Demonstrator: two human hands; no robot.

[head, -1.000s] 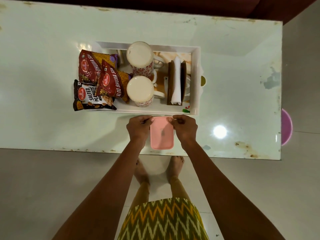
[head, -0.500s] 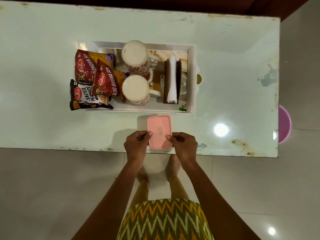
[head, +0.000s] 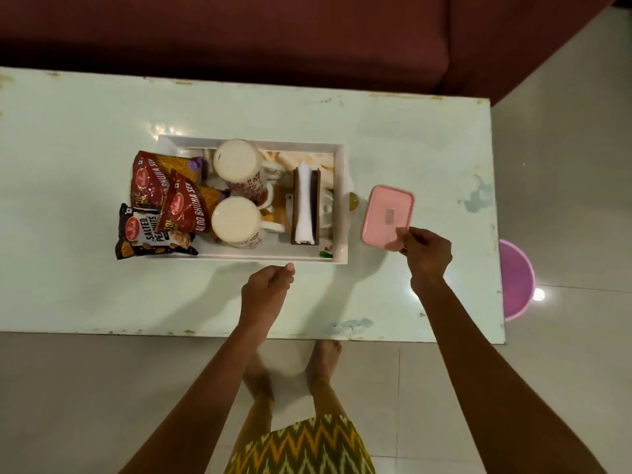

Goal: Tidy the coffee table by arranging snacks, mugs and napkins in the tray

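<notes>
- Head view: the white tray (head: 343, 200) sits mid-counter (head: 85, 124) and looks nearly full. Three snack packets lie at its left end: a salted peanuts packet (head: 150, 234) hanging over the near-left rim, and two red sev packets (head: 171, 189) leaning behind it.
- Two mugs (head: 236, 193), mouths down, stand in the middle; a napkin holder (head: 305, 206) with white napkins stands upright toward the right end.
- The one thing outside the tray is a pink lidded box (head: 384, 213), flat on the counter just beside the tray's right wall.
- The right hand (head: 425, 251) pinches the box's near corner with narrowed fingers. The left hand (head: 268, 289) is loosely curled and empty, just short of the tray's near rim.
- Judgement: snacks, mugs and napkins are already arranged; only the pink box remains, and whether it belongs in the crowded tray I cannot tell.
</notes>
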